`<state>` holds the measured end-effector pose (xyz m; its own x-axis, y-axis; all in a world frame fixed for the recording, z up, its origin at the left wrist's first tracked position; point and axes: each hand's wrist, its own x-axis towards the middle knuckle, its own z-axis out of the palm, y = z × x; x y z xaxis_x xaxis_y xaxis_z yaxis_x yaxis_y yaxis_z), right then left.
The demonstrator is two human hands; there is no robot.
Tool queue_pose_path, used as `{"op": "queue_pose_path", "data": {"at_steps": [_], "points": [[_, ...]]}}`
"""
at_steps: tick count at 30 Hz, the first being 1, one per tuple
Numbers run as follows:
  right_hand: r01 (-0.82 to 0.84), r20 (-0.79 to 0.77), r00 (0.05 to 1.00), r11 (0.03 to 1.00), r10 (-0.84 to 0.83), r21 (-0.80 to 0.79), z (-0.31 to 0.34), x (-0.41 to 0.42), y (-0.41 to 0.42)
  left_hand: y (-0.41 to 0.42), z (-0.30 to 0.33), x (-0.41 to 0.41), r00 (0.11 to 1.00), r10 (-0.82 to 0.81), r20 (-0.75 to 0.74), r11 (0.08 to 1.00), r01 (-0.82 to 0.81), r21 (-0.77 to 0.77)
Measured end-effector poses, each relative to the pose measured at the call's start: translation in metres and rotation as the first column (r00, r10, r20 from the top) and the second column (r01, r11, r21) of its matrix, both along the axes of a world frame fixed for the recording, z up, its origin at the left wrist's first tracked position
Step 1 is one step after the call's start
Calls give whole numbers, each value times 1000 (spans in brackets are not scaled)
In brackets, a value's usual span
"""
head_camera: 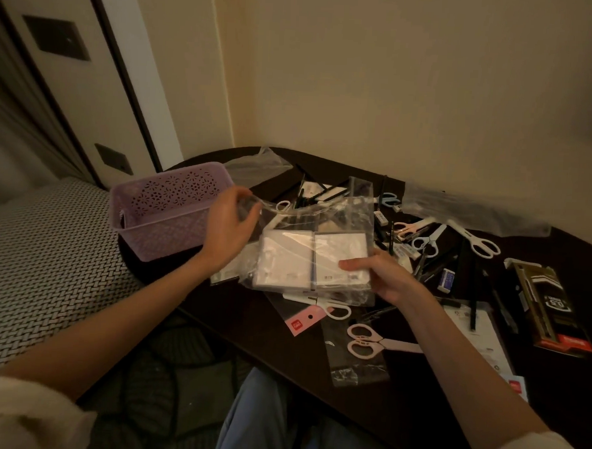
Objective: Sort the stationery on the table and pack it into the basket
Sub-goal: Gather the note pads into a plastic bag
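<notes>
A clear plastic bag (353, 213) with two flat white packs (285, 261) inside hangs above the dark table (268, 329). My left hand (227, 227) pinches the bag's open top edge at the left. My right hand (377, 273) grips the bag and the right-hand pack from the lower right. The purple perforated basket (165, 210) stands at the table's left end, just left of my left hand; its inside is mostly hidden. Scissors, pens and erasers lie scattered over the table to the right.
Pink scissors (367, 341) and white scissors (331, 307) in packaging lie near the front edge. More scissors (472, 238) and a dark pen box (547, 306) lie at the right. A patterned bed surface (39, 262) borders the table on the left. Walls close in behind.
</notes>
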<state>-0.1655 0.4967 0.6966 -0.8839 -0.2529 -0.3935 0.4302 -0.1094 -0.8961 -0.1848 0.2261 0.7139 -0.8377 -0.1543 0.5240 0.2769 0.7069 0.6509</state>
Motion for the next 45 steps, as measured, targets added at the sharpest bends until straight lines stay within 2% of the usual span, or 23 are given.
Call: {"op": "queue_pose_path", "data": {"at_steps": [2,4,6,8,11,14,18,23,29,33,37,42,45], "points": [[-12,-8,1000,1000,12,-27,-1,2,1,-10,-13,13,995,59,80,995,-66,81],[-27,-29,999,999,26,-40,0,4,1,-13,-19,20,964,41,263,968,-103,230],[-38,-46,998,998,36,-41,1,5,1,-12,-15,23,895,-76,439,932,-93,351],[-53,-65,997,998,50,-39,2,5,1,-15,-9,25,793,-252,555,915,10,402],[-49,-72,996,998,47,-33,3,7,1,-20,-5,30,615,-443,652,864,100,493],[-38,-69,997,999,36,-36,1,9,1,-18,-9,33,559,-485,672,852,130,507],[-44,-81,996,998,40,-45,6,12,1,-12,-10,35,660,-444,606,866,143,479],[-63,-164,985,996,53,-60,33,3,-3,-17,35,45,730,-547,411,771,247,588],[-114,-257,962,990,88,-86,76,-34,-51,-64,84,37,854,-404,327,832,194,519],[-180,-336,926,984,171,7,101,-59,-100,-108,98,24,905,-301,302,861,121,494],[-231,-451,860,970,239,74,116,-87,-147,-151,102,10,957,-201,208,856,68,513],[-261,-534,773,939,341,223,123,-119,-198,-191,98,1,994,-74,78,870,26,493],[-219,-597,711,924,371,314,122,-135,-221,-209,87,-6,999,-40,27,862,21,507]]}}
